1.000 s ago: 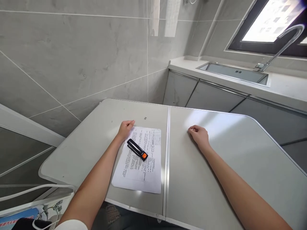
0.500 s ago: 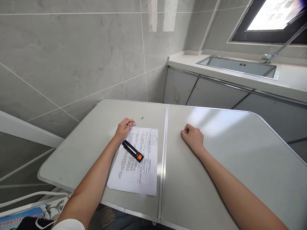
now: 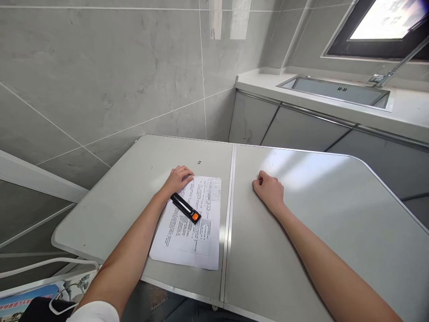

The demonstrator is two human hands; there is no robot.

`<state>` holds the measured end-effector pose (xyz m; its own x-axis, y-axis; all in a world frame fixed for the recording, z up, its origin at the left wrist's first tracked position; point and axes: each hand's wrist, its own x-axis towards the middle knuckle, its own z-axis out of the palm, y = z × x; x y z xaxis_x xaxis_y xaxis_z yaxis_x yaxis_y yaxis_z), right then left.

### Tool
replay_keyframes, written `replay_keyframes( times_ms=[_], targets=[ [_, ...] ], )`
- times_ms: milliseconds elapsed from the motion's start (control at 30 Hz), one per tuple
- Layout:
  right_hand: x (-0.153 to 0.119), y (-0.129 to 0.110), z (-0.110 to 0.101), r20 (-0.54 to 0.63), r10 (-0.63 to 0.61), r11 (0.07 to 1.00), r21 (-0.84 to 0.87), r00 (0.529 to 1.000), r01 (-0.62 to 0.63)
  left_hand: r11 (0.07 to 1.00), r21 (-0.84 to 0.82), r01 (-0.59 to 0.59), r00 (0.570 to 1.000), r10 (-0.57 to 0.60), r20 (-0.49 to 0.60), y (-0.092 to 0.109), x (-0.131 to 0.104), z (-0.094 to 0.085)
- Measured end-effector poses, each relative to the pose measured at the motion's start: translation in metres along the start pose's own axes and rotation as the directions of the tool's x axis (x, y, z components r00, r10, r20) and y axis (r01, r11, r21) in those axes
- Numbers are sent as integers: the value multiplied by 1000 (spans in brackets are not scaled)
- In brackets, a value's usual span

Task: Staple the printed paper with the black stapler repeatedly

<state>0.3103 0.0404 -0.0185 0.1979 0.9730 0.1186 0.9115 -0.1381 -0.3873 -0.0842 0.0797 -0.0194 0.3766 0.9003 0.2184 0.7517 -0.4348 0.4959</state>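
My left hand (image 3: 179,178) lies at the top left corner of a printed sheet of paper (image 3: 187,246), with its fingers stretched out and its thumb over the top edge. Diagonally across the sheet rests a flat black oblong tool (image 3: 186,208) with a pale strip and an orange square part at its lower end; its kind is unclear. My right hand (image 3: 269,190) rests on the other half of the table, curled into a loose fist, with nothing visible in it. Just beyond the paper lies a tiny dark item (image 3: 199,162), too small to name.
A pale folding table (image 3: 301,250) with a metal centre seam stands against a grey tiled wall (image 3: 100,58). Behind it on the right is a counter with a sink (image 3: 335,89) and a tap (image 3: 382,79). At lower left, a white rack (image 3: 50,264) holds various items.
My left hand has shifted slightly right onto the paper's top left corner, its fingers stretching out further. The right hand and the black tool stay put; the camera view has tilted slightly.
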Motion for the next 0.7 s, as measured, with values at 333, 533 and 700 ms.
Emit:
replay_keyframes(
  times_ms=[333, 533, 700],
  targets=[
    [-1, -1, 0, 1, -15, 1000, -17, 1000, 15, 999, 18, -33, 999, 33, 29, 4, -1, 3],
    [-1, -1, 1, 3, -18, 1000, -20, 1000, 18, 999, -15, -34, 999, 35, 39, 0, -2, 3],
    [1, 1, -1, -6, -34, 999, -5, 999, 34, 999, -38, -27, 999, 28, 31, -1, -2, 4]
  ],
)
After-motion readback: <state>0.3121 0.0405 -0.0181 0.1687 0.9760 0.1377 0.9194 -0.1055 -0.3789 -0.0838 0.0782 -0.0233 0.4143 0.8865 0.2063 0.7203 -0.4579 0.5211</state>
